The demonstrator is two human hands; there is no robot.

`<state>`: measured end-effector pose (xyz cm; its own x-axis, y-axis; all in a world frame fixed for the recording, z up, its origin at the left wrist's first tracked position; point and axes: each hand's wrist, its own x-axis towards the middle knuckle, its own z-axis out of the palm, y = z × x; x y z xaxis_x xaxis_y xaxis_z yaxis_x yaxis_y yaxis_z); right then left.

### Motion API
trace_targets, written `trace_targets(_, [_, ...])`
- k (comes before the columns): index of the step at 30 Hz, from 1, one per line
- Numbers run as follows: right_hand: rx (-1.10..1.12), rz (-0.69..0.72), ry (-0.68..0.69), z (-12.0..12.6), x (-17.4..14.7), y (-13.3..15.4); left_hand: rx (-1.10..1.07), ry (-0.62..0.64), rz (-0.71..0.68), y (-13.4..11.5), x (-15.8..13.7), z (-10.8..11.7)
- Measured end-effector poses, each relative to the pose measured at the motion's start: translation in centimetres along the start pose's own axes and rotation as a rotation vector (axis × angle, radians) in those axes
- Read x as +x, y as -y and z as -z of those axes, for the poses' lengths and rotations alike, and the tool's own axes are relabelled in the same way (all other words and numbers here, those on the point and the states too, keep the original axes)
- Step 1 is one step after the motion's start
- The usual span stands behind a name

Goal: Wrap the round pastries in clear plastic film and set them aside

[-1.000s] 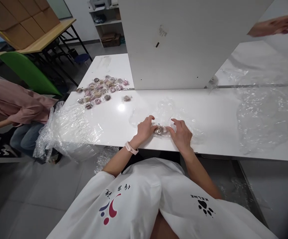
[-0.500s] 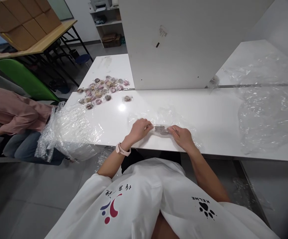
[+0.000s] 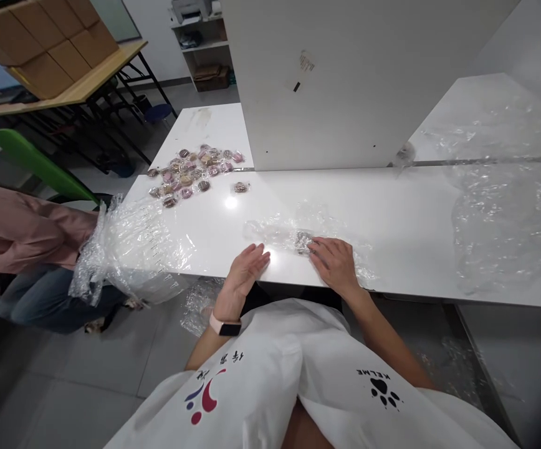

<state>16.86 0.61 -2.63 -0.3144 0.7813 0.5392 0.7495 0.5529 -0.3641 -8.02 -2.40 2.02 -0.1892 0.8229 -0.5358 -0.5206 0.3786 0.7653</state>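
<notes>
The small wrapped piece (image 3: pixel 303 240) lies in clear film (image 3: pixel 293 227) just right of frame centre, its length running left-right. The right hand (image 3: pixel 333 265) presses its right end, fingers flat, holding nothing. The left hand (image 3: pixel 242 274) rests open on the counter (image 3: pixel 406 218), lower left, apart.

Table (image 3: pixel 392 212): bears all listed items. Near edge, centre: small wrapped piece (image 3: pixel 303 240) lying on a plastic sheet (image 3: pixel 317 224); right hand (image 3: pixel 333 265) touching the piece from the near right; left hand (image 3: pixel 245 274) flat on the table, just left of the sheet. Far left: pile of wrapped pieces (image 3: pixel 191 174), one single piece (image 3: pixel 240 186) just right of it. Left edge: bubble wrap (image 3: pixel 130 249) hanging over. Right: plastic film (image 3: pixel 508 224). Far centre: upright panel (image 3: pixel 345 81). Beyond the left edge: another person (image 3: pixel 22 231).
</notes>
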Motion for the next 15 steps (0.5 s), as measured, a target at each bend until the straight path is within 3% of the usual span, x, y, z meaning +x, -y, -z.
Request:
trace_targets(3, [0.047, -0.031, 0.085, -0.3, -0.4, -0.4, 0.110, 0.139, 0.102, -0.5, 1.7, -2.6])
trace_targets(5, [0.076, -0.074, 0.111, -0.6, -0.4, -0.7, 0.346, 0.141, -0.004, -0.3, 3.2, -4.8])
trace_targets(8, [0.127, -0.125, 0.127, -0.7, -0.3, -0.9, 0.781, 0.118, -0.490, 1.6, 4.3, -7.6])
trace_targets(11, [0.172, -0.147, 0.183, 0.2, -0.4, -1.0, 1.220, 0.343, -1.003, 4.6, 3.6, -8.6])
trace_targets(13, [0.180, -0.145, 0.194, 1.6, -1.0, -1.2, 1.465, 0.519, -1.142, 6.1, 2.9, -8.2])
trace_targets(15, [0.124, -0.217, 0.082, 3.6, -2.2, -1.5, 1.634, 0.584, -1.168, 6.9, 2.6, -7.3])
